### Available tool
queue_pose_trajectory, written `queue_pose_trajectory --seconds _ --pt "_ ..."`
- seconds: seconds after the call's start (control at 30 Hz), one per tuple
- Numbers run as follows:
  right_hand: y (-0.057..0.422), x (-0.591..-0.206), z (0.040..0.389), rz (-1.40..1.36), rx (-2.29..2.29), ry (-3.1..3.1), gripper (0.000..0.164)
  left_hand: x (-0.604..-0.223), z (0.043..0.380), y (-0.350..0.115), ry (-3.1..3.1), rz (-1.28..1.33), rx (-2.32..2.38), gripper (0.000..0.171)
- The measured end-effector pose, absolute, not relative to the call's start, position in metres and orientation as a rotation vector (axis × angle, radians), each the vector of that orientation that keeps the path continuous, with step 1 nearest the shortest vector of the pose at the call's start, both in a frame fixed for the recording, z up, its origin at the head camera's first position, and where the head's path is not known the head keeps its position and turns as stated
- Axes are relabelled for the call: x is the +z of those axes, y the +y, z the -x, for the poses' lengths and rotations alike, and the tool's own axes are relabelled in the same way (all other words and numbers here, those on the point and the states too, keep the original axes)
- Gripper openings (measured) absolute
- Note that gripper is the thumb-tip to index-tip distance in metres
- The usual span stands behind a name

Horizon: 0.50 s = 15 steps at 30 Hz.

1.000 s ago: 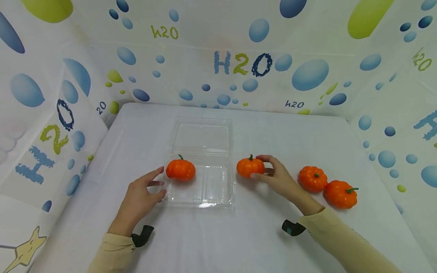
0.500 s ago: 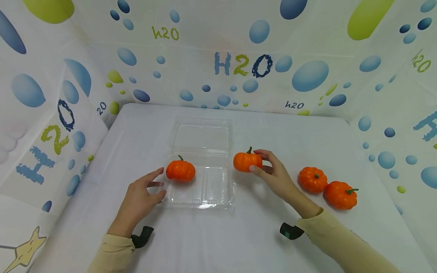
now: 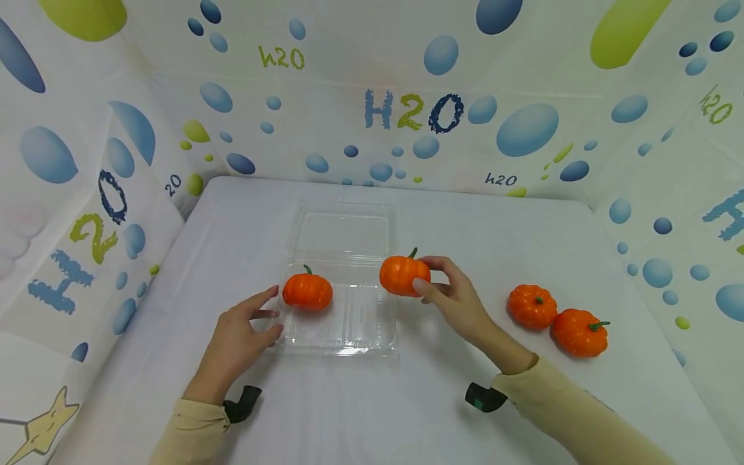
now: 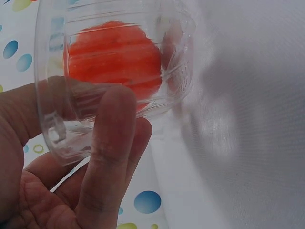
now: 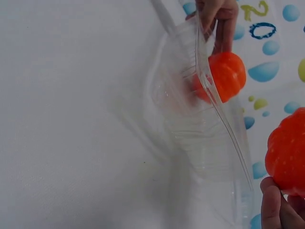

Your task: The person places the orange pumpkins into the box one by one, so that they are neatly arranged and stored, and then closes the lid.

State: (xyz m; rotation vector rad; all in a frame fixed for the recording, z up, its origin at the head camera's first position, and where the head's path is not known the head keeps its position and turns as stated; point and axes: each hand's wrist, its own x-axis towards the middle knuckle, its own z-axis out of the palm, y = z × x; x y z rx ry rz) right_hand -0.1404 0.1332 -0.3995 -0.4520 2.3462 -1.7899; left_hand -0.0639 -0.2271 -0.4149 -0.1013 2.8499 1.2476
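Observation:
An orange toy pumpkin (image 3: pixel 401 276) with a green stem is held between the thumb and fingers of my right hand (image 3: pixel 456 303), raised over the right edge of a hinged clear plastic container (image 3: pixel 363 332). That container lies unfolded on the table, its lid (image 3: pixel 343 231) at the back. A second pumpkin (image 3: pixel 307 290) sits in the left part of its base. My left hand (image 3: pixel 241 339) holds the base's left edge with thumb and fingers. In the left wrist view, the left thumb (image 4: pixel 112 143) lies before the clear wall, with another finger seen through the plastic.
Two more orange pumpkins, one upright (image 3: pixel 531 306) and one tilted (image 3: pixel 580 332), lie side by side at the right. The white table (image 3: pixel 349 413) is bounded by patterned curtains (image 3: pixel 325 123) behind and at both sides.
My right hand has lifted its pumpkin from the table and carried it left, to above the container's right edge. My left hand and the pumpkin in the container have stayed put.

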Motion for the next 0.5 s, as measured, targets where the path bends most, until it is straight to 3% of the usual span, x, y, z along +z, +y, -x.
queue_pose_trajectory --seconds 0.5 --pt "0.111 -0.401 0.141 0.64 -1.822 2.329 0.037 -0.415 0.064 -0.227 2.851 0.106 1.247 0.067"
